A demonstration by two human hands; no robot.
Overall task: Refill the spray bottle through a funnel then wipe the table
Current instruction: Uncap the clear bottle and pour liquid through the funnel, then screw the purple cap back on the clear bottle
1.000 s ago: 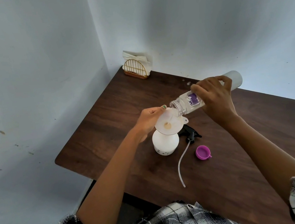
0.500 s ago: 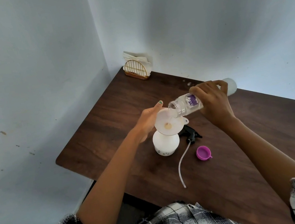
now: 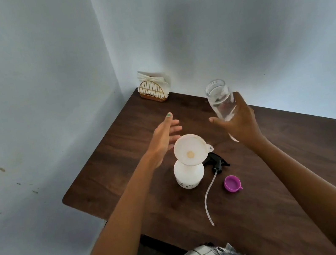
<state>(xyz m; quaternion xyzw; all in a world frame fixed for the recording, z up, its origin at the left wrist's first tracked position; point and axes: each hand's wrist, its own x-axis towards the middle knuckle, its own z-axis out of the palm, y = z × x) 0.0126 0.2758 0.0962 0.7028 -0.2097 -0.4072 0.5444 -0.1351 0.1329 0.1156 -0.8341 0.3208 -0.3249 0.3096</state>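
Observation:
A white spray bottle (image 3: 189, 176) stands on the dark wooden table (image 3: 281, 175) with a white funnel (image 3: 190, 149) sitting in its neck. My left hand (image 3: 164, 138) hovers just left of the funnel, fingers straight, touching nothing. My right hand (image 3: 238, 121) grips a clear water bottle (image 3: 221, 101), now upright with its open mouth up, above and right of the funnel. The black spray head (image 3: 216, 162) with its long tube (image 3: 210, 198) lies right of the spray bottle. A purple cap (image 3: 232, 183) lies beside it.
A gold wire napkin holder (image 3: 154, 91) with white napkins stands at the table's far corner against the blue walls. The table's left edge runs close to the spray bottle.
My right hand has lifted the clear bottle from its tilted pouring position over the funnel to upright. My left hand has let go of the funnel's rim and moved away left.

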